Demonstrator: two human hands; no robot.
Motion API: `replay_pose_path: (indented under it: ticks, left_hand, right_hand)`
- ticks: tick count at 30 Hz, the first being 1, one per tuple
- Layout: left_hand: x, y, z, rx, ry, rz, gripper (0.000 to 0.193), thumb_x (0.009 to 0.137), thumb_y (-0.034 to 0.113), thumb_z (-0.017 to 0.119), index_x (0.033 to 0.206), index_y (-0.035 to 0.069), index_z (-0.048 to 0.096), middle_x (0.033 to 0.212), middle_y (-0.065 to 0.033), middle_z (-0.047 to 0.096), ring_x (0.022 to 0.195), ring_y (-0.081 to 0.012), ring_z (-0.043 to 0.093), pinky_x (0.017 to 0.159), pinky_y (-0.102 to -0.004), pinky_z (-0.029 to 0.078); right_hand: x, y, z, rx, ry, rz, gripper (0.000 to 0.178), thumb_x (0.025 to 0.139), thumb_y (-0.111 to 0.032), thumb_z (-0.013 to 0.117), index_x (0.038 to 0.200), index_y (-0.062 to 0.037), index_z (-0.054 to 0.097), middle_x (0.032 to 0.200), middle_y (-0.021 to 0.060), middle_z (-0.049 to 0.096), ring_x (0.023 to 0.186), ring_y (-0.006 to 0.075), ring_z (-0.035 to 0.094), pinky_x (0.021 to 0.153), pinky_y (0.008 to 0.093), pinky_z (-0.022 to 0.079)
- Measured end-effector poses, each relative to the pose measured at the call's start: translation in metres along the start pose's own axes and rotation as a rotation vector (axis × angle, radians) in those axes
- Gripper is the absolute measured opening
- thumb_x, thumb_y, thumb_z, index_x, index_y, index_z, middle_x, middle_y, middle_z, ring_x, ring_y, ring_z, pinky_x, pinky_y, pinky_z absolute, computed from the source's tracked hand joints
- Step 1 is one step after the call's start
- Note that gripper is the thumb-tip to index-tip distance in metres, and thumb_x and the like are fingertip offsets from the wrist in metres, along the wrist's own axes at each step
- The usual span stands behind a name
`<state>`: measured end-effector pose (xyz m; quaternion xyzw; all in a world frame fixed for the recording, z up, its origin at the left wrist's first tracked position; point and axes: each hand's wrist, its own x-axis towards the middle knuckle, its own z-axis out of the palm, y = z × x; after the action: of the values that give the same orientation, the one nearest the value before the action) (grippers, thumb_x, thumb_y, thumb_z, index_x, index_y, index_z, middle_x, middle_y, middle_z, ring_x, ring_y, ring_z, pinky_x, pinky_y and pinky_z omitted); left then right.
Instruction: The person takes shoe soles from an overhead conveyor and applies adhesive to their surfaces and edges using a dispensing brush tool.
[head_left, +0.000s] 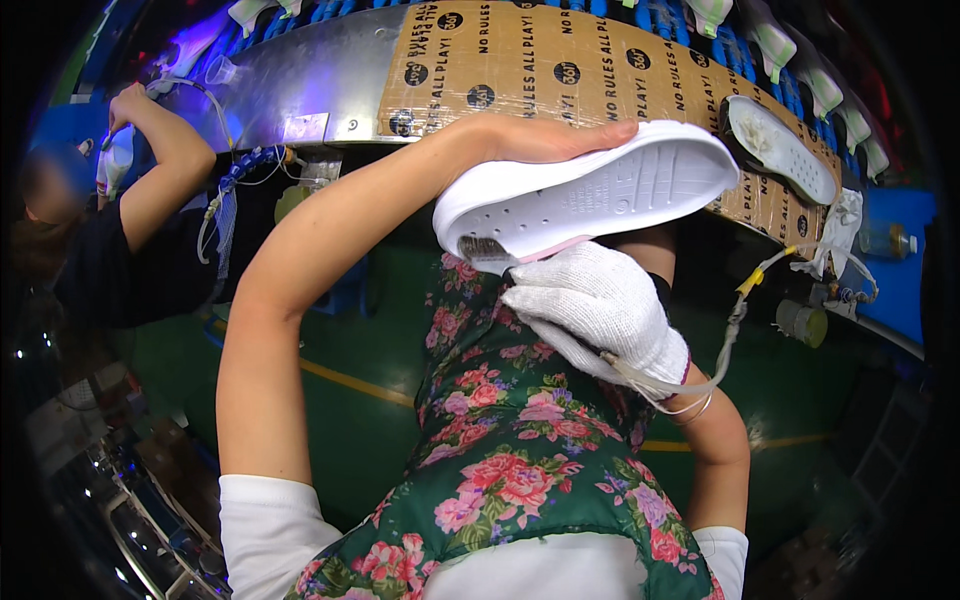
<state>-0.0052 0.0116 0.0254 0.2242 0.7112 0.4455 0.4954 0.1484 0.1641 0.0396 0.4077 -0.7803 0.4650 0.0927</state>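
Note:
A white molded shoe sole [650, 180] is held up over the bench's near edge, its hollow, patterned inner side facing me. My left hand [540, 140], bare, is closed on its far rim, the thumb hidden behind it. My right hand [600, 305] wears a white knit glove and grips a brush with a thin tube running back from it. The brush's dark bristles [482, 248] touch the inside of the sole's heel end. A pinkish band [555, 247] runs along the sole's near wall, just above the gloved fingers.
Printed cardboard [520, 60] covers part of the metal bench [310, 85]. Another white sole [785, 150] lies on it at right. The clear tube [735, 325] loops to the bench's right edge, near a jar [885, 240]. A co-worker's arm [165, 150] is at left.

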Motion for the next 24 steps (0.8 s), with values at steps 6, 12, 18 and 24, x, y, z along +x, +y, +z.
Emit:
replay_pose_path:
  ticks: [6,12,18,24]
  left_hand:
    - [0.017,-0.010,-0.001,0.197,-0.084,-0.067,0.111,0.087,0.092,0.031,0.159,0.008,0.040,0.165,-0.0228,0.032,0.153,-0.0379,0.031,0.123,-0.0458,0.030]
    - [0.029,-0.032,-0.007,0.363,0.028,-0.105,0.118,0.083,0.096,0.030,0.156,0.005,0.044,0.163,-0.0262,0.033,0.152,-0.0412,0.031,0.123,-0.0491,0.030]
    - [0.017,-0.008,-0.010,0.282,0.051,0.125,0.105,0.090,0.089,0.032,0.157,0.009,0.044,0.161,-0.0225,0.040,0.148,-0.0377,0.040,0.120,-0.0448,0.035]
    - [0.018,-0.014,-0.008,0.141,0.079,0.086,0.097,0.093,0.086,0.036,0.155,0.012,0.048,0.154,-0.0212,0.050,0.138,-0.0323,0.053,0.111,-0.0407,0.045]
  right_hand:
    - [0.002,-0.001,-0.012,0.125,0.061,0.274,0.026,0.078,-0.004,0.082,0.103,-0.0077,0.075,0.095,0.0094,0.075,0.088,0.0309,0.072,0.077,0.0384,0.057]
    - [-0.001,0.000,-0.019,0.098,0.075,0.308,0.027,0.078,-0.002,0.083,0.104,-0.0072,0.075,0.098,0.0113,0.075,0.087,0.0303,0.073,0.078,0.0386,0.057]
    - [-0.002,-0.011,-0.014,0.093,0.078,0.218,0.030,0.077,-0.002,0.084,0.105,-0.0070,0.075,0.096,0.0093,0.076,0.082,0.0258,0.071,0.073,0.0351,0.056]
    - [-0.002,-0.014,0.002,0.052,0.111,0.192,0.027,0.078,-0.003,0.084,0.104,-0.0071,0.076,0.098,0.0101,0.077,0.082,0.0260,0.073,0.073,0.0346,0.057]
